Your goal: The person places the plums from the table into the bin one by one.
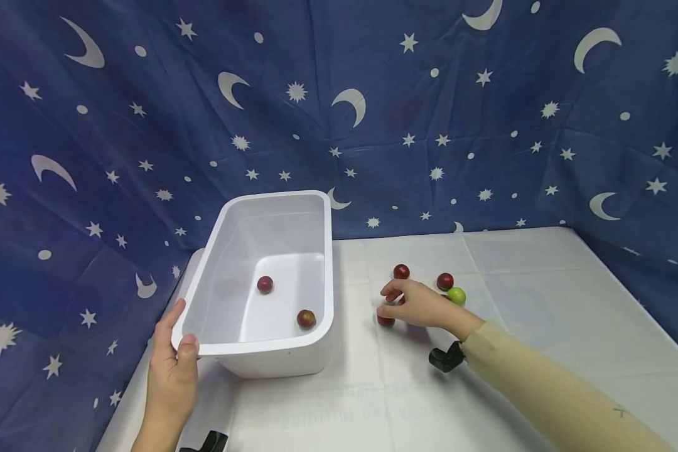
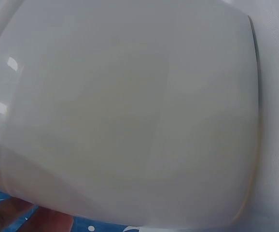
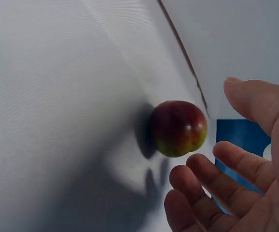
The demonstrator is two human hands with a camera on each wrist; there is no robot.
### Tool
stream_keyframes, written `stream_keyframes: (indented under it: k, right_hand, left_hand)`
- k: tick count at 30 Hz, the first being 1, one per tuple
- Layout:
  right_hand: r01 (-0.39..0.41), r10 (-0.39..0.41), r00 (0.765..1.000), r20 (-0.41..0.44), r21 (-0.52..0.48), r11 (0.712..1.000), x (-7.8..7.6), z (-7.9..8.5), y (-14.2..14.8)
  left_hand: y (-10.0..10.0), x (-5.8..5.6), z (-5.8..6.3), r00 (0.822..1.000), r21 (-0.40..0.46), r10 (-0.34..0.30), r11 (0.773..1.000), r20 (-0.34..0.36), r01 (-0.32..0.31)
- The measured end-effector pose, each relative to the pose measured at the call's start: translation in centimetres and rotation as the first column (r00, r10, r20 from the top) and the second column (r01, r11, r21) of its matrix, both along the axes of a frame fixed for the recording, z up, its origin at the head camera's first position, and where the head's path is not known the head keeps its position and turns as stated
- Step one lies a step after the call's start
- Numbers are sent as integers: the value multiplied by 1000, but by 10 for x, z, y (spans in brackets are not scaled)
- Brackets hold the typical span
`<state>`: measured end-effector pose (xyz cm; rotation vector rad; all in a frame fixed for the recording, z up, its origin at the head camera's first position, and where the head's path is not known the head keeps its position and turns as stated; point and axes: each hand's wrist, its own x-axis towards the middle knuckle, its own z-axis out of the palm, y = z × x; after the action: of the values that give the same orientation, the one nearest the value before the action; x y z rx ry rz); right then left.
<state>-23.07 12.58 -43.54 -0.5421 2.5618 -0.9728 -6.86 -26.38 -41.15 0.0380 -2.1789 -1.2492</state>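
My left hand [image 1: 172,376] grips the near left corner of a white plastic tub [image 1: 254,348], thumb at the rim. In the left wrist view, the tub wall [image 2: 130,111] fills most of the frame. Two reddish plums lie apart inside the tub, one plum [image 1: 265,285] farther back and one plum [image 1: 306,319] nearer the front right. Right of the tub, my right hand [image 1: 418,304] hovers low with loosely bent fingers. A red plum with a yellow-green underside [image 3: 179,128] lies just beyond its fingertips, with a visible gap in the right wrist view.
Around the right hand lie a dark red plum [image 1: 401,271], another plum [image 1: 444,281] and a green round fruit [image 1: 456,295]. More dark fruit is partly hidden by the hand. A white cloth [image 1: 520,276] covers the table; a blue star-and-moon curtain [image 1: 294,63] hangs behind.
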Motion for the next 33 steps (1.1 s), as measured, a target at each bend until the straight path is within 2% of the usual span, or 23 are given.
stream_keyframes:
  k: [7,13,24,33]
  right_hand:
    - [-8,8,1000,-9,-6,1000,2,-11,1]
    - [12,-12,1000,-11,2,1000,3,-17,1]
    - [59,-59,998,-9,14,998,3,-23,0]
    - [48,-48,999,-16,7,999,3,-20,0]
  left_hand:
    - [2,-1,1,1000,-31,17,999,-6,-17]
    - [3,-1,1,1000,-20,19,1000,6,-18]
    - [2,-1,-2,1000,-12,6,1000,4,-6]
    - [2,-2,-2,1000,-9,-6,1000,-31,6]
